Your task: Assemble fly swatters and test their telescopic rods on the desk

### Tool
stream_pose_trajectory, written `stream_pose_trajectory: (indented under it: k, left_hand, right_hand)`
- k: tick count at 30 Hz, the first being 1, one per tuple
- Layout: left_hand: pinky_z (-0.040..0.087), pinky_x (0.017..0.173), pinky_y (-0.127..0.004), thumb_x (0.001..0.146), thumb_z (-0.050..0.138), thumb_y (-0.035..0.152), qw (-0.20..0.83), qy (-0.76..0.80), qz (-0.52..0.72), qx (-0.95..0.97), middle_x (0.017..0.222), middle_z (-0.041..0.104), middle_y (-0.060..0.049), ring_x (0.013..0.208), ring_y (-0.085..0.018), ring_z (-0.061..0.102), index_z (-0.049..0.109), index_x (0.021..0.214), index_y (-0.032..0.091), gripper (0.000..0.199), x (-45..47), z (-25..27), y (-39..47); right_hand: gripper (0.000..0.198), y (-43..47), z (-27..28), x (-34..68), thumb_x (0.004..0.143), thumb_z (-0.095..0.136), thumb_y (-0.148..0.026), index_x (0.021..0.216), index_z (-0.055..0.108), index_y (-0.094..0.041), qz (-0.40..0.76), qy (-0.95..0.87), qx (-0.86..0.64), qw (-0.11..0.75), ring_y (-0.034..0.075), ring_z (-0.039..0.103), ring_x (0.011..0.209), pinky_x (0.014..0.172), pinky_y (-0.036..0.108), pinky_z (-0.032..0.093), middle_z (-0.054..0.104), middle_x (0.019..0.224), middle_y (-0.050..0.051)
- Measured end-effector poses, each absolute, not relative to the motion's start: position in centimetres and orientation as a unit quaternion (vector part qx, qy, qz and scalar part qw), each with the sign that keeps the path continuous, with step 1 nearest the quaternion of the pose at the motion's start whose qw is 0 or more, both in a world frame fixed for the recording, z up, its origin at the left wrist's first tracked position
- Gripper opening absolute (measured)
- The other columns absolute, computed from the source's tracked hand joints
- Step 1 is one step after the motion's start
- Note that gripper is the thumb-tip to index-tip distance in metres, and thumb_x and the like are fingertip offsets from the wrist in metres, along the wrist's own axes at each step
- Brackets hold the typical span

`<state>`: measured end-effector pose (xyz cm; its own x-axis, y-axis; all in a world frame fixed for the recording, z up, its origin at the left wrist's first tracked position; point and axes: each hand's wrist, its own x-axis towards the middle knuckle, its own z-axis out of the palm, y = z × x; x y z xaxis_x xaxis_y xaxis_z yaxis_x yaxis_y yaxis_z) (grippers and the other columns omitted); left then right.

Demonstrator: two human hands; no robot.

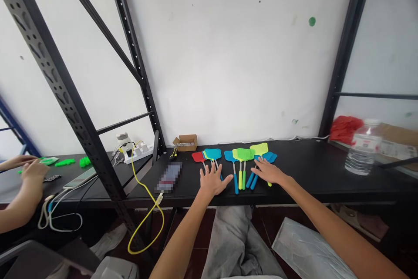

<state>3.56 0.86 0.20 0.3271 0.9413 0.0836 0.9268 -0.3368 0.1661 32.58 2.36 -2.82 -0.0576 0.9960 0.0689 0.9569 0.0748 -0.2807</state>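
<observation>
On the black worktop (307, 166), the left hand (214, 179) and the right hand (269, 171) extend palm down, each grip spread with nothing pinched. Contact with the items beneath cannot be determined.

The fly swatters (245, 154) lie flat below and between the hands. Long axis: handles toward the person, heads toward the wall; the right cluster is fanned. The left hand covers most of the left cluster's handles. The right hand's fingers reach over the shafts of the right cluster. The middle cluster lies between both grips: its blue handle is just beside the left thumb, its green handle nearer the right fingertips.

Count of heads: at least eight (one red, one green, three yellow, three blue). Overlap prevents an exact total. Handles right of the left hand, whole or in part: three blue, two yellow, one green.

Left of the left hand: one phone (168, 177), one yellow cable (140, 181), one small carton (185, 142), one power strip (139, 153). Right of the right hand: one bottle (362, 150), one red bag (345, 128). Far left: a co-worker's two hands (34, 170) beside green pieces (65, 163).
</observation>
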Motion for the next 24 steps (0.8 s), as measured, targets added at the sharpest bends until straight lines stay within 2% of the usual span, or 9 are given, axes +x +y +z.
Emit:
stream_pose_trajectory:
  k: [4,6,8,11,16,19,24]
  left_hand:
    - [0.001,0.116,-0.056,0.083,0.017,0.078,0.031,0.458,0.122,0.88,0.16,0.008,0.003,0.146,-0.035,0.003,0.021,0.151,0.037,0.08,5.7,0.2,-0.8]
    - [0.005,0.115,-0.057,0.082,0.019,0.079,0.055,0.408,0.116,0.904,0.16,0.009,0.004,0.146,-0.035,0.006,0.016,0.151,0.04,0.08,7.1,-0.1,-1.5]
    - [0.007,0.114,-0.059,0.08,0.02,0.081,0.069,0.409,0.111,0.903,0.159,0.013,0.0,0.144,-0.037,0.014,0.016,0.152,0.037,0.084,8.2,-0.4,-1.8]
    - [0.008,0.114,-0.059,0.08,0.02,0.081,0.059,0.446,0.124,0.884,0.158,0.02,-0.005,0.142,-0.038,0.022,0.021,0.152,0.033,0.086,8.9,-0.9,-1.7]
    - [0.007,0.113,-0.06,0.081,0.024,0.076,0.014,0.49,0.139,0.861,0.157,0.024,-0.008,0.142,-0.041,0.017,0.03,0.149,0.026,0.085,8.2,-0.9,-1.5]
    - [0.007,0.113,-0.059,0.082,0.03,0.071,-0.013,0.501,0.137,0.855,0.157,0.024,-0.008,0.142,-0.041,0.017,0.032,0.148,0.025,0.08,7.3,-0.9,-1.3]
    - [0.011,0.112,-0.059,0.082,0.038,0.063,-0.03,0.528,0.128,0.839,0.156,0.025,-0.008,0.141,-0.041,0.02,0.03,0.149,0.028,0.075,6.0,-1.5,-0.8]
  right_hand:
    - [0.085,2.3,-3.3,31.0,0.087,0.027,-0.072,0.148,0.034,-0.014,0.079,-0.732,-0.66,0.149,0.038,0.007,0.143,0.112,0.053,0.021,0.018,0.157,0.013]
    - [0.077,2.4,-3.4,30.1,0.091,0.028,-0.065,0.149,0.034,-0.014,0.09,-0.752,-0.631,0.169,0.036,0.006,0.144,0.113,0.051,0.021,0.018,0.157,0.012]
    - [0.066,2.7,-3.4,29.3,0.095,0.029,-0.053,0.149,0.033,-0.014,0.1,-0.768,-0.601,0.198,0.033,0.009,0.144,0.113,0.047,0.022,0.018,0.157,0.011]
    - [0.055,3.4,-3.2,27.8,0.096,0.03,-0.037,0.146,0.038,-0.015,0.107,-0.769,-0.578,0.251,0.027,0.019,0.143,0.113,0.04,0.025,0.026,0.156,0.01]
    - [0.052,4.5,-2.5,24.0,0.09,0.038,-0.016,0.142,0.045,-0.016,0.129,-0.742,-0.581,0.309,0.025,0.03,0.14,0.111,0.038,0.03,0.038,0.15,0.01]
    - [0.054,5.0,-2.0,22.0,0.085,0.044,-0.009,0.138,0.05,-0.017,0.151,-0.722,-0.579,0.347,0.025,0.034,0.138,0.11,0.035,0.031,0.044,0.146,0.01]
    - [0.053,5.8,-1.6,20.8,0.074,0.058,-0.009,0.124,0.062,-0.023,0.186,-0.67,-0.601,0.394,0.027,0.056,0.12,0.097,0.033,0.043,0.065,0.122,0.008]
